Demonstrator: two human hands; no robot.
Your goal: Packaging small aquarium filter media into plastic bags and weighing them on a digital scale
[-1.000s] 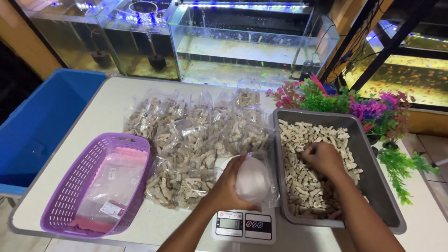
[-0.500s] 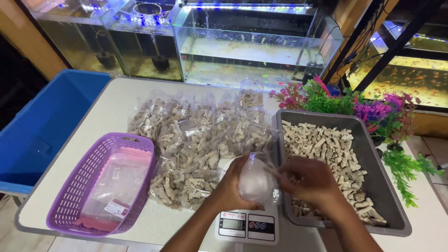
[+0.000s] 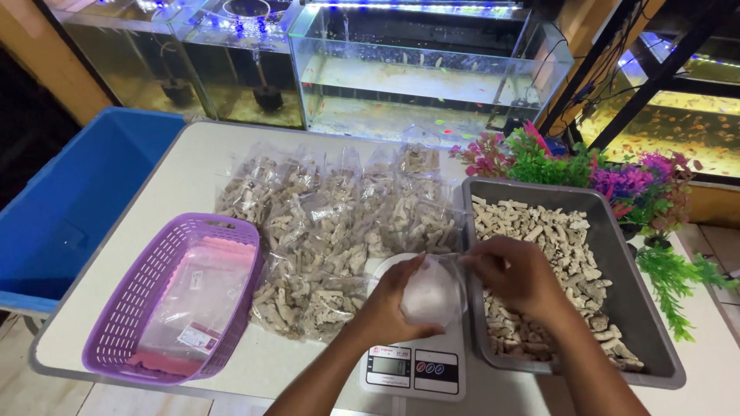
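Above a white scale [image 3: 414, 368]: left hand [image 3: 393, 304] cupped around clear plastic bag [image 3: 433, 289], right hand [image 3: 515, 271] pinching its rim, beside grey tray [image 3: 651, 323] of pale, knobbly coral pieces [image 3: 539, 239].

white table [image 3: 193, 166] | lit glass aquariums [image 3: 416, 77] behind | blue tub [image 3: 77, 208] left | tiled floor [image 3: 717, 246]

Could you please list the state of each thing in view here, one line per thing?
Left hand: holding the clear bag over the scale.
Right hand: pinching the bag's open rim.
Clear bag: open, upright, contents unclear.
Scale: switched on, display lit.
Grey tray: partly filled with pale loose pieces.
Filled bags: packed, piled on the table.
Purple basket: holds flat empty bags.
Blue bin: open.
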